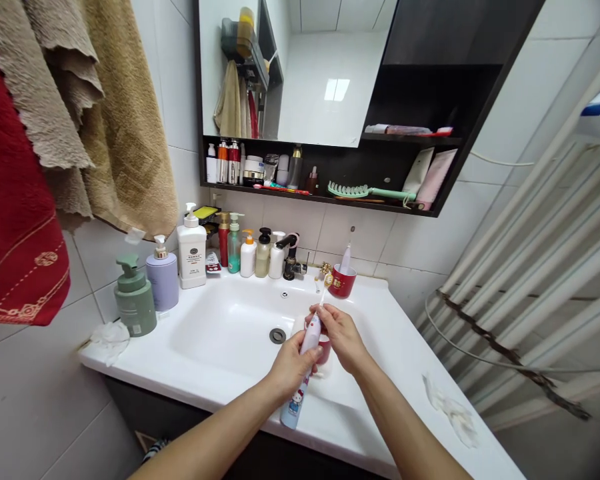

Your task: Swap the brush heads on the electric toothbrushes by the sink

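An electric toothbrush (311, 337), pale pink to light blue with a cartoon print low on its handle, slants over the front of the white sink (220, 360). My left hand (286, 368) is wrapped round the middle of the handle. Higher up, the fingers of my right hand (344, 335) pinch the toothbrush near its neck, below the brush head. Behind my hands a red cup (324, 351) shows in part in the basin, beside something white that is mostly hidden.
Another red cup (342, 283) holding a pale toothbrush-like item stands at the back right, beside the dark faucet (291, 259). Several pump bottles (191, 257) line the left and back rim. Crumpled tissue (450, 410) lies on the right counter. The mirror cabinet (300, 73) hangs above.
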The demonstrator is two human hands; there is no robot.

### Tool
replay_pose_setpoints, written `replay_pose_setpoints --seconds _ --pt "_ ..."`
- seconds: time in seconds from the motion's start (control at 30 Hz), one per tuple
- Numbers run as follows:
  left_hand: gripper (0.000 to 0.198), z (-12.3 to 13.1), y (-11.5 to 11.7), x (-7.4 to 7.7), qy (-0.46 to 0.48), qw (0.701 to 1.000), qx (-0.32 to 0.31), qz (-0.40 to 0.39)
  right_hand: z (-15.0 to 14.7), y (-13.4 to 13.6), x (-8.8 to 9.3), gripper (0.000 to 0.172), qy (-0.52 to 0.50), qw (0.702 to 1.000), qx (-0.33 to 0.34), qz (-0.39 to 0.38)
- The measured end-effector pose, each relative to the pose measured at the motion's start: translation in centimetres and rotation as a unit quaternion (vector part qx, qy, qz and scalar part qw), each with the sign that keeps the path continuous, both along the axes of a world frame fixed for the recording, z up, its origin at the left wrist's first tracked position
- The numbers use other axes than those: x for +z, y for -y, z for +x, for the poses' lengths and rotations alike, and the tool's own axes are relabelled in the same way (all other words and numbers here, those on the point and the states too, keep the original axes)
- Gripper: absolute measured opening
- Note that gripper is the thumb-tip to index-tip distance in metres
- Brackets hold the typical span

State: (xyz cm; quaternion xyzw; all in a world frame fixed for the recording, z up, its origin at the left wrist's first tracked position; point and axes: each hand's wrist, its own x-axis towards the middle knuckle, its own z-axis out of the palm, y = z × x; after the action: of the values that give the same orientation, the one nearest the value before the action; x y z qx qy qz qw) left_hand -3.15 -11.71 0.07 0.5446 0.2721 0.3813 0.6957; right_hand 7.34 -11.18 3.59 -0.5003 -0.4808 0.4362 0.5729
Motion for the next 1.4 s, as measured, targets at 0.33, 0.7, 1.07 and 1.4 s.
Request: replay_pose_setpoints --seconds 0.33,0.7,1.07,1.4 --pt "0.041 0.5 0.6 -1.2 0.022 0.999 -0.033 -0.006 -0.5 -0.1 -0.4 0.022 -0.094 0.992 -0.074 0.024" --pt "0.047 1.0 1.1 -0.2 0.047 0.994 -0.034 -0.090 -0.5 -0.1 0.2 0.021 -0.139 0.989 -0.046 0.003" --pt "0.047 0.7 0.8 -1.7 -0.009 0.992 -0.058 -0.115 2.7 -2.3 0.3 0.017 -0.123 0.973 -0.193 0.022" --pt "0.049 1.5 -4.5 -2.1 0.062 0.974 -0.001 -0.216 7.6 -9.2 -2.9 0.014 0.159 0.957 -0.233 -0.074"
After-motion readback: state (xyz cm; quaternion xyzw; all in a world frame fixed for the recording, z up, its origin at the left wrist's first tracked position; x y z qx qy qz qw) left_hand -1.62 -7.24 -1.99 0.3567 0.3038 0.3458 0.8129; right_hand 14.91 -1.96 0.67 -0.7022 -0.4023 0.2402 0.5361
